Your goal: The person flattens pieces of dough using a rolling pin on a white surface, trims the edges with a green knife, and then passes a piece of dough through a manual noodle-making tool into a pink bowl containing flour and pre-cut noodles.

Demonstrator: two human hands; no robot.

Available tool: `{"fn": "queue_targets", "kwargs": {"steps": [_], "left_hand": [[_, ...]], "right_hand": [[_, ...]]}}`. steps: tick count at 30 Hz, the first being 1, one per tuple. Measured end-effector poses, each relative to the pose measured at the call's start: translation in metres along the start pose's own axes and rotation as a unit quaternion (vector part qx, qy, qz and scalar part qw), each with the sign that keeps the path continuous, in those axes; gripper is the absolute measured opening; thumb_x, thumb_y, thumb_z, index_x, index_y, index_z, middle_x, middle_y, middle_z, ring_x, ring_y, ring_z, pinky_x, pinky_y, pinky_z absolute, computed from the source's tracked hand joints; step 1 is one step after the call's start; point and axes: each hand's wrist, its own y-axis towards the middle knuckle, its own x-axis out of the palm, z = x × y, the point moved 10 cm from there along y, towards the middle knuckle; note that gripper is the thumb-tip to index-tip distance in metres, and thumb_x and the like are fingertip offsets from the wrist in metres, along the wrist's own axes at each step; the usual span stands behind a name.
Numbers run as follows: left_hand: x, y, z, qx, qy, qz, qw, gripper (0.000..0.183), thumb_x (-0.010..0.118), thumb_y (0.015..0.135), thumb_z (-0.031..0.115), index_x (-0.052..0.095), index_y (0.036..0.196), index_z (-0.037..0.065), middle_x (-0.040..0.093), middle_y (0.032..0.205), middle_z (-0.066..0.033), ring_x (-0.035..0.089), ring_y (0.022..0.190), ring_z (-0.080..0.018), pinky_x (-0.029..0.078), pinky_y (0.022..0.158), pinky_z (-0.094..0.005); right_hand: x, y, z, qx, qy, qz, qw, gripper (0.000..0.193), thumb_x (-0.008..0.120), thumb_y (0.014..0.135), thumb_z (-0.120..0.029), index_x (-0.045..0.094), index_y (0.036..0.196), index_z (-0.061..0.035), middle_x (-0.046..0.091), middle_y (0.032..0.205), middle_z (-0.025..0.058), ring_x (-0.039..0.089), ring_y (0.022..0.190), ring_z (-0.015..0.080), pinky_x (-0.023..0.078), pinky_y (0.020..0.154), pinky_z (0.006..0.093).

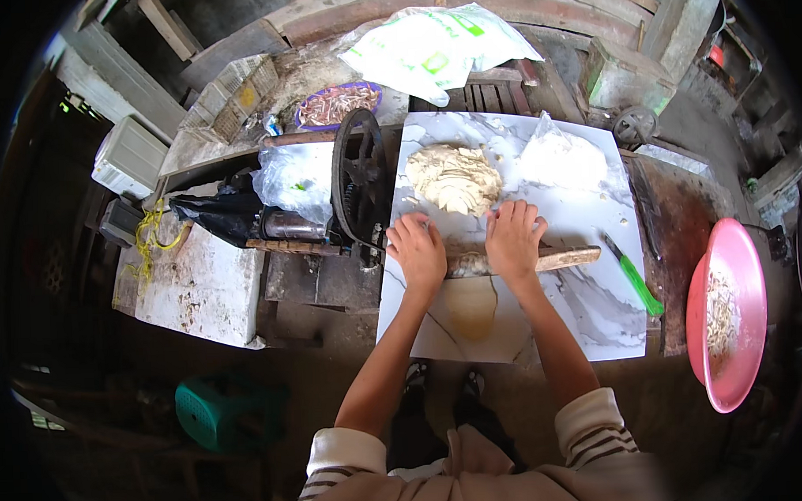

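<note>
A worn wooden rolling pin [567,257] lies across the marble-patterned board [589,310]. My left hand [417,252] is curled over its left end, and my right hand [513,239] over its middle, fingers bent away from me. The undersides of both hands are hidden. Just on my side of the pin is a flat, yellowish sheet of dough [471,308]. Beyond my fingertips sits a lumpy heap of pale dough [454,180]. A clear plastic bag of white powder [563,159] rests at the board's far right. Nearer me on the right lies a green-handled knife [636,282].
Left of the board stands a hand-cranked machine with a large dark wheel [360,177]. A pink basin [748,318] holding pale scraps is at the right. Farther back are a purple-rimmed basket [301,121] and a white-green sack [434,51]. A green stool [214,414] stands lower left.
</note>
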Motion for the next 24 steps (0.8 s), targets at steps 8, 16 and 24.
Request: {"fn": "queue_targets", "kwargs": {"steps": [8,16,24], "left_hand": [[-0.023,-0.052,0.013,0.076,-0.084,-0.017,0.993,0.008,0.047,0.089,0.008,0.05,0.095,0.005,0.054,0.092,-0.0109,0.05,0.085,-0.0307,0.037,0.073,-0.0428],[-0.045,-0.079,0.027,0.102,-0.164,-0.021,0.981,0.009,0.05,0.089,0.007,0.051,0.098,0.004,0.056,0.082,-0.0103,0.052,0.077,-0.0272,0.038,0.072,-0.0398],[-0.039,-0.065,0.012,0.04,-0.117,0.021,0.992,0.011,0.05,0.09,0.012,0.052,0.099,0.006,0.057,0.09,-0.0066,0.051,0.083,-0.0245,0.033,0.077,-0.039]], "right_hand": [[-0.046,-0.058,-0.009,-0.076,0.029,0.071,0.994,0.023,0.057,0.084,-0.026,0.051,0.093,-0.006,0.049,0.095,0.0097,0.046,0.096,0.0281,0.031,0.09,0.0474],[-0.051,-0.087,-0.003,-0.141,0.141,0.037,0.979,0.019,0.058,0.084,-0.024,0.053,0.088,-0.0052,0.052,0.087,0.0078,0.05,0.087,0.0254,0.036,0.082,0.0407],[-0.054,-0.073,-0.02,-0.095,0.027,0.072,0.993,0.018,0.056,0.085,-0.024,0.058,0.08,-0.006,0.052,0.088,0.0079,0.048,0.089,0.0252,0.036,0.083,0.0427]]}}
